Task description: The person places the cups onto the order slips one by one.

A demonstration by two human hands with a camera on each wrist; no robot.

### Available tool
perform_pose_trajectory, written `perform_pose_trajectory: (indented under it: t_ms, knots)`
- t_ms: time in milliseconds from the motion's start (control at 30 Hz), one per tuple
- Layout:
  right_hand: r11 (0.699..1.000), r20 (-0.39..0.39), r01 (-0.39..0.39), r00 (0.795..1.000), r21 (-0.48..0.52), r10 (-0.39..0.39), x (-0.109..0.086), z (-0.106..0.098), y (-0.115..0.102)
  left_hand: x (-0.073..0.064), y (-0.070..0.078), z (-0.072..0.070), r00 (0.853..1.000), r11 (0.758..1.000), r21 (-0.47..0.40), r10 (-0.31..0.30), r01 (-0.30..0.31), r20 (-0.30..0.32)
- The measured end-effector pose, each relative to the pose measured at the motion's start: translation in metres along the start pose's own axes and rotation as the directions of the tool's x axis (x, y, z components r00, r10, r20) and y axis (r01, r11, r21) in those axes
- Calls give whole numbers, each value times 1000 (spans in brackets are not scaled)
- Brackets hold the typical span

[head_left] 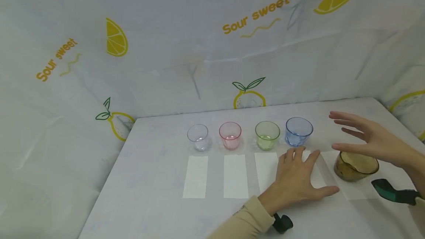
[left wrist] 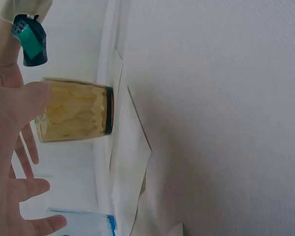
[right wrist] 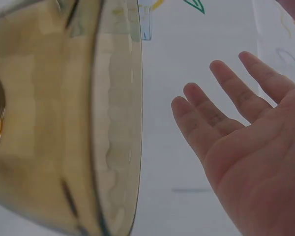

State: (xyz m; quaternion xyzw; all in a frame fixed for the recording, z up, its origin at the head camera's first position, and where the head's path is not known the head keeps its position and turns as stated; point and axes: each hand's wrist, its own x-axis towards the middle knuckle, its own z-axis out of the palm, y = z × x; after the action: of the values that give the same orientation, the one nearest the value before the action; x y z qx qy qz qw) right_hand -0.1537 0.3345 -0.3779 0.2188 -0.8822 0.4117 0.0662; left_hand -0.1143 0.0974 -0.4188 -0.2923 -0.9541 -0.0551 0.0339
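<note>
only the left wrist view shows the dark base (left wrist: 109, 111) of the translucent amber, rippled, tapered cup (head_left: 356, 168) near the left hand's (head_left: 293, 178) and right hand's (head_left: 375, 139) spread fingers.

"Sour sweet" (head_left: 255, 15) twice on backdrop (head_left: 159, 87)

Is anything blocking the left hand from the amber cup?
Nothing visible: in the head view, open space separates the left hand from the amber cup, with flat white paper lying below.
</note>
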Motion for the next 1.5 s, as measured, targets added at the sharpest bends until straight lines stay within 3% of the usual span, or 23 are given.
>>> perform_pose_trajectory:
  t_ms: [100, 333, 700, 1000, 1267, 1500]
  knots:
    - [1000, 9, -4, 1000, 3, 4, 6, 4, -2, -1, -8, 1, 1000, 1000, -22, -13, 13, 19]
    - [999, 62, -40, 997, -3, 40, 21, 11, -9, -4, -25, 6, 999, 999, -42, -33, 33, 2]
    - [999, 140, -34, 990, -14, 36, 43, 32, -14, -5, -35, 13, 999, 998, -46, -39, 39, 5]
    - [991, 161, -132, 978, -27, 135, 54, 46, -24, -8, -39, 16, 999, 998, -32, -50, 51, 21]
    - [979, 143, -184, 970, -82, 195, 58, 50, -20, -10, -41, 17, 999, 999, -22, -49, 50, 22]
    - [957, 149, -245, 952, -157, 269, 61, 54, -13, -10, -42, 17, 998, 998, -33, -55, 56, 38]
